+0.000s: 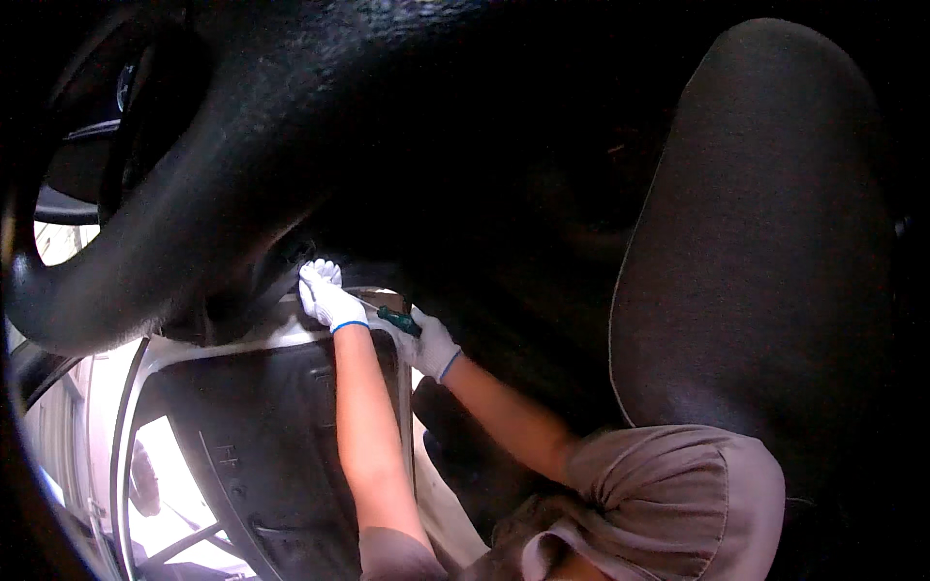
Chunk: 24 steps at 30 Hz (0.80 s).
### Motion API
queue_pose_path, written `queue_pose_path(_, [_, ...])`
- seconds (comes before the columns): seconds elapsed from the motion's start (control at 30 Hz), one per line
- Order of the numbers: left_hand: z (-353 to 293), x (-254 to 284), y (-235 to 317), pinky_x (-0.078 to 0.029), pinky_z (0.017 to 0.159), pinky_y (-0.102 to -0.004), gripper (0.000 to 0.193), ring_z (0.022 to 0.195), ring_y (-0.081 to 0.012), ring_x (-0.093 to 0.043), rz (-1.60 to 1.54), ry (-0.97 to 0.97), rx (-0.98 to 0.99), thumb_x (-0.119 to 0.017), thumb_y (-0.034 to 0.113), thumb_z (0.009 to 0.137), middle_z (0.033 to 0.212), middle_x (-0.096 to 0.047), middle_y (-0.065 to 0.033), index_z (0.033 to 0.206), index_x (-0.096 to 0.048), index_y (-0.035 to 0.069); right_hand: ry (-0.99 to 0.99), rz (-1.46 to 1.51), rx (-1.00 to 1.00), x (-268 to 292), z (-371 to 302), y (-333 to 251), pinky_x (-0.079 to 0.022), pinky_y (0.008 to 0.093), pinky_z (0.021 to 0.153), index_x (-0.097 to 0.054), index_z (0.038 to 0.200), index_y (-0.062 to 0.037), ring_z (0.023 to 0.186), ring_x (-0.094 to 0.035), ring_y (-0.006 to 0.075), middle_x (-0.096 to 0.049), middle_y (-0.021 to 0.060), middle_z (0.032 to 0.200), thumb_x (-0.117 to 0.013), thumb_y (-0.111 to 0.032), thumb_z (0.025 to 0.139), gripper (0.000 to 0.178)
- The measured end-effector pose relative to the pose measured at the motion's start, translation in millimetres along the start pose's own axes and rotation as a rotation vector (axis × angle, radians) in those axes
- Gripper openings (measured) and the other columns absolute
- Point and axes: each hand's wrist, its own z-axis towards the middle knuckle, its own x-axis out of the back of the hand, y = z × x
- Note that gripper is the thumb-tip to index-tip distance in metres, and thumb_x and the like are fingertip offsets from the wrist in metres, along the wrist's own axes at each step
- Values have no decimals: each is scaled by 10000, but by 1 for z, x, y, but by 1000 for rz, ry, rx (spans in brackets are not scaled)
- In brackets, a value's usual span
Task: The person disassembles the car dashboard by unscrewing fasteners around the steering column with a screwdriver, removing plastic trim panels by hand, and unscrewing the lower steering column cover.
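Observation:
My right hand [432,347], in a white knit glove with a blue cuff, is wrapped round the dark green handle of a screwdriver [398,321]. Its thin shaft points up and left, toward my other hand. White-gloved too, my left hand [330,295] is closed at the lower edge of a dark dashboard [232,194], with the fingers curled. Whatever lies inside those fingers is hidden. Deep shadow covers the area just beyond both hands, so the part there cannot be made out.
A black steering wheel [97,310] curves along the left side. Below my hands stands an open car door with a dark inner panel [271,416], beside the pale door frame [441,484]. On the right is a dark fabric seat [756,232]. The footwell is very dark.

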Motion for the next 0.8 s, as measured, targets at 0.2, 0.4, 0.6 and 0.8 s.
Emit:
queue_pose_path(0.2, [17,15,-3,-569,856,-356,372,943,-234,-687,-44,-76,30,-535,364,1046,1121,-697,-122,1211,-610,39,12,180,-9,-1,13,3,-573,306,609,-603,1082,-77,769,-640,228,-655,125,987,-524,-322,1037,261])
queue_pose_path(0.4, [16,8,-16,-572,858,-374,325,922,-211,-684,-88,-158,111,-549,389,1045,1057,-704,-59,1173,-623,99,98,116,135,22,28,-7,-574,285,562,-579,1008,-60,697,-605,212,-599,124,899,-504,-358,1055,311])
queue_pose_path(0.6, [33,27,-20,-593,866,-420,307,878,-218,-695,-319,-316,184,-546,388,1052,987,-712,-54,1143,-625,105,78,91,156,21,30,5,-583,270,561,-591,983,-62,688,-625,202,-615,124,927,-481,-331,1066,302])
queue_pose_path(0.8, [21,6,-24,-574,893,-410,344,917,-229,-684,-327,-335,232,-513,413,1059,1051,-703,-61,1211,-619,122,-127,-77,70,49,39,-22,-573,251,518,-608,1032,-51,705,-677,189,-695,133,950,-493,-355,1061,326])
